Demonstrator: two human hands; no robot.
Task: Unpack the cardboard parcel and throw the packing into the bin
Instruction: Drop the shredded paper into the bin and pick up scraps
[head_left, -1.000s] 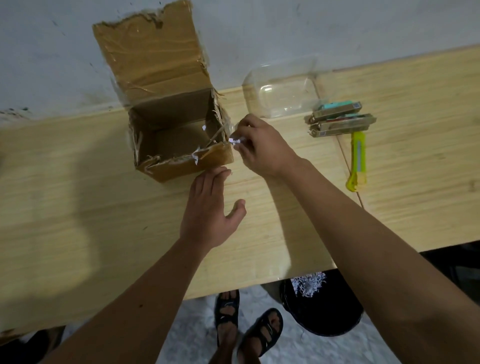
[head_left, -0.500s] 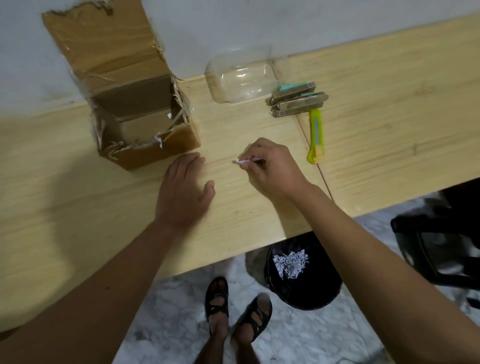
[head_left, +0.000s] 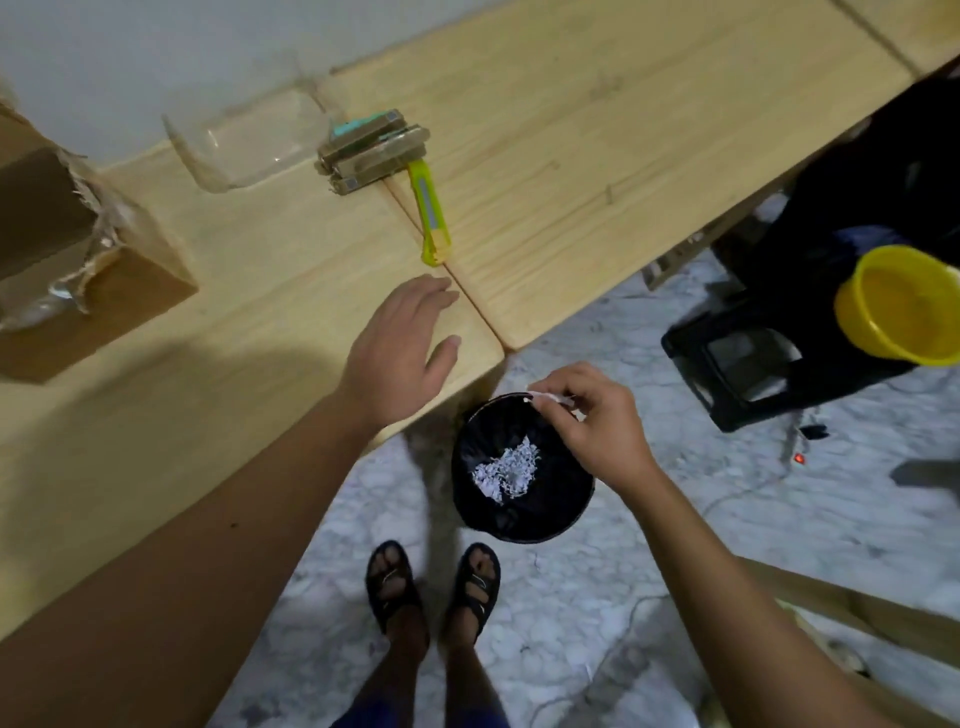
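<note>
Right hand (head_left: 592, 423) is over the bin's (head_left: 550, 525) far rim, fingertips pinching a small white scrap (head_left: 551, 398) — held above the opening, likely so it drops straight in on the shredded paper (head_left: 506, 470) already lying in the bin. Left hand (head_left: 402, 345) lies flat, fingers spread loose, holding nothing, on the table (head_left: 249, 405) edge just beyond the bin; probably a brace while leaning over.

Cardboard parcel (head_left: 78, 249) sits on the table well left of the bin, top torn open, tape hanging — left there since only the packing goes in the bin. Its left part is cut off and the inside is hidden, so can't tell if packing remains. Beyond the bin on the table: green box cutter (head_left: 429, 210), a stack of flat items (head_left: 371, 150), a clear tub (head_left: 249, 145) — tub edges are hard to make out. The scrap is blurred, its material unclear.
</note>
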